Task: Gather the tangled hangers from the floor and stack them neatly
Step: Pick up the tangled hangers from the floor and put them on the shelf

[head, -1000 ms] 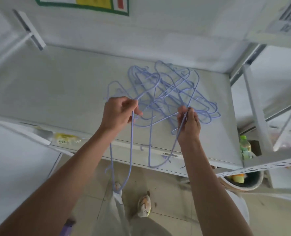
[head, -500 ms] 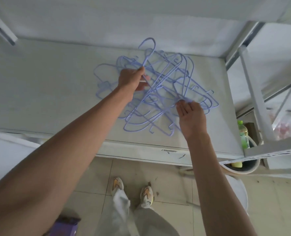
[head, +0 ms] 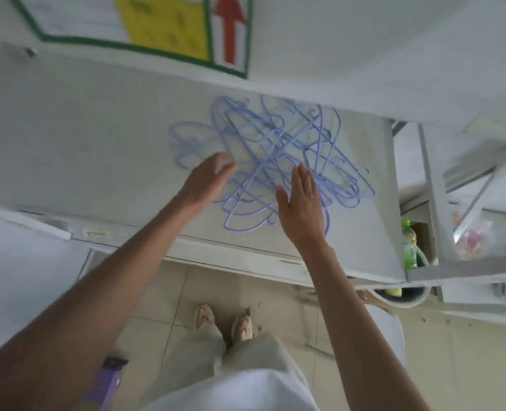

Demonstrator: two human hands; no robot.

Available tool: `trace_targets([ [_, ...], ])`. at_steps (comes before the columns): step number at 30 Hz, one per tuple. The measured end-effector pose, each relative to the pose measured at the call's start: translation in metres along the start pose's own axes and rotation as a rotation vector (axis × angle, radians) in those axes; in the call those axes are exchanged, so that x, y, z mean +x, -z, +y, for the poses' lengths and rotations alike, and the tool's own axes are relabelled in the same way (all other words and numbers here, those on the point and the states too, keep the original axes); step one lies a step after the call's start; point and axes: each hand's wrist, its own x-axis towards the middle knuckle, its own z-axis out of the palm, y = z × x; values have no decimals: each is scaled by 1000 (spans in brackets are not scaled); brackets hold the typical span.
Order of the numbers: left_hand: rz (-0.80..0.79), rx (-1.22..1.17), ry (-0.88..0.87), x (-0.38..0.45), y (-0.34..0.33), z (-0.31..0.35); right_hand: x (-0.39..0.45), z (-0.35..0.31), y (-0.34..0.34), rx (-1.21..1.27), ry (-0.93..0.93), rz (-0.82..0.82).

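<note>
A tangled heap of several light-blue wire hangers point(head: 278, 152) lies on a pale grey tabletop point(head: 82, 137), right of its middle. My left hand point(head: 205, 180) hovers at the heap's near left edge, fingers loosely spread, holding nothing. My right hand point(head: 300, 203) is flat and open over the heap's near right part, fingers pointing away from me. I cannot tell whether the palms touch the wires.
A wall with a green-framed poster point(head: 162, 31) rises behind the table. A white metal frame point(head: 435, 203) stands at the right, with a green bottle point(head: 408, 247) and a dark bin point(head: 406, 295) beside it. Below are a tiled floor point(head: 168, 292) and my shoes point(head: 204, 315).
My left hand has let go of the hanger it gripped and pulled back toward me. Both hands are now open over the heap, which lies flatter on the table.
</note>
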Motion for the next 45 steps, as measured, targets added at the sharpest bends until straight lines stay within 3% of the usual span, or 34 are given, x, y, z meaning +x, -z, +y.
trace_targets([
  [4,69,463,-38,-89,20,-70,16,-18,-5,-191,289,-45],
  [8,191,574,169,-190,14,-110,-11,-54,-24,-249,583,-176],
  [11,292,515,472,-273,-35,-121,-84,-74,-53,-186,927,-321],
  [14,318,398,706,-356,-116,-125,-173,-66,-82,-180,1212,-565],
  [18,329,193,1003,-462,-217,-101,-274,-27,-105,-459,1503,-945],
  [22,393,54,1266,-558,-287,-73,-349,0,-112,-631,1691,-1143],
  [26,374,-123,1432,-625,-347,-61,-410,19,-111,-822,1724,-1313],
  [31,302,-250,1444,-671,-385,-74,-467,36,-119,-809,1606,-1438],
  [39,337,-320,1337,-721,-395,-125,-527,68,-141,-981,1435,-1376],
  [45,214,-326,1288,-750,-393,-175,-553,68,-156,-985,1263,-1297],
])
